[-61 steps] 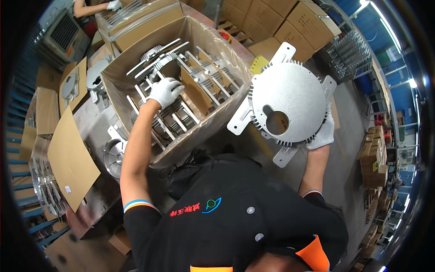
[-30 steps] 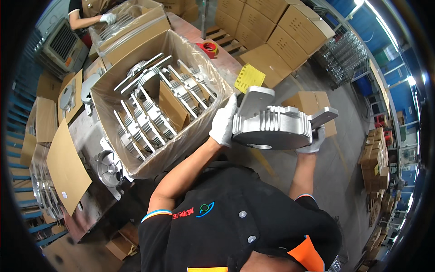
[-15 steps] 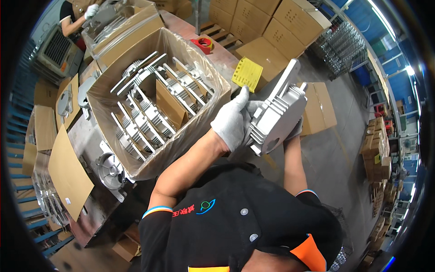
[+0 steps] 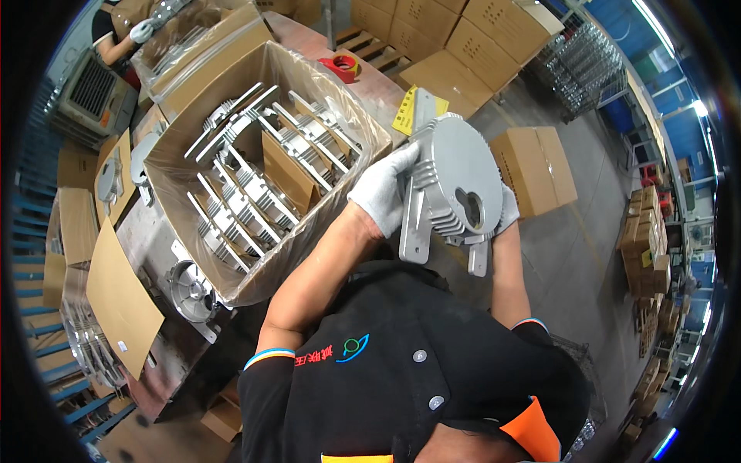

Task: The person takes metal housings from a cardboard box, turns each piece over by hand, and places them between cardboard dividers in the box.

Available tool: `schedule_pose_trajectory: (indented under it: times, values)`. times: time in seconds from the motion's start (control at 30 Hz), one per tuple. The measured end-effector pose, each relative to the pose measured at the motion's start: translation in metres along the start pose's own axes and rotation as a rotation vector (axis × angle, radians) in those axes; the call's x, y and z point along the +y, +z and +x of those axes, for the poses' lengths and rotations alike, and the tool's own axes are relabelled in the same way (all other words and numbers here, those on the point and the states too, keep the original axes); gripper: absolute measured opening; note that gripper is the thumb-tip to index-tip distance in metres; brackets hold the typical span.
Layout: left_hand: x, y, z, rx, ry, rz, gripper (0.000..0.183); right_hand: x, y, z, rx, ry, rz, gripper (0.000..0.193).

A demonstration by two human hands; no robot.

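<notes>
Between my two gloved hands is a grey finned metal casting [image 4: 463, 174], its round flat face turned up toward me, with a dark opening near its lower edge and flat lugs sticking out. My left hand [image 4: 386, 189] grips its left side by the fins. On the far right side my right hand [image 4: 507, 210] closes round the rim, its fingers partly hidden. To the left stands an open carton [image 4: 266, 285] lined with clear plastic. Several like castings [image 4: 247, 197] stand on edge inside it, with cardboard dividers [image 4: 287, 171] among them.
A yellow printed card [image 4: 404, 116] shows behind the casting. Red tape rolls [image 4: 340, 68] lie on the table [image 4: 297, 35]. Another casting [image 4: 191, 292] and a cardboard sheet [image 4: 122, 297] are left of the carton. Closed boxes [image 4: 534, 170] stand beyond. A co-worker's gloved hand [image 4: 142, 32] is at far left.
The casting has turned from an edge-on tilt so its round face now shows. Both hands have shifted with it, still gripping. The co-worker's hand has moved slightly left and down.
</notes>
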State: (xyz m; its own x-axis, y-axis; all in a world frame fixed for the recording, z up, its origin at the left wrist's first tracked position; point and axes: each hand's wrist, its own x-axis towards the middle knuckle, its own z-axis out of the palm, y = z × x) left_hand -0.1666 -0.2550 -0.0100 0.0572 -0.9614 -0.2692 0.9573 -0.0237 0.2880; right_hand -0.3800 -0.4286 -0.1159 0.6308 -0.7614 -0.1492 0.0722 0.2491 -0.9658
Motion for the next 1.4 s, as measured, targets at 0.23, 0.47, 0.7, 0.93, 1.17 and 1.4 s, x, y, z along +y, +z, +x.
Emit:
schedule_pose_trajectory:
  times: [0.23, 0.47, 0.7, 0.93, 1.17, 1.4]
  values:
    - [-0.005, -0.025, 0.023, 0.049, -0.045, -0.169, 0.027, -0.049, 0.058, -0.054, -0.006, -0.440, -0.210, 0.038]
    - [-0.016, -0.065, 0.044, 0.154, -0.175, -0.266, 0.026, -0.063, 0.025, -0.042, 0.039, 0.085, 0.509, 0.038]
    - [-0.038, -0.074, 0.052, 0.096, -0.186, 0.108, 0.024, -0.087, 0.038, -0.055, -0.113, -0.069, 0.542, 0.053]
    - [-0.057, -0.077, 0.056, -0.059, -0.163, 0.160, 0.029, -0.117, 0.075, -0.063, -0.324, -0.020, 0.949, 0.078]
    - [-0.061, -0.091, 0.064, -0.034, -0.140, 0.068, 0.030, -0.126, 0.086, -0.065, -0.301, 0.021, 0.842, 0.086]
    - [-0.064, -0.109, 0.071, -0.014, -0.126, -0.020, 0.030, -0.124, 0.077, -0.064, -0.362, 0.046, 0.875, 0.092]
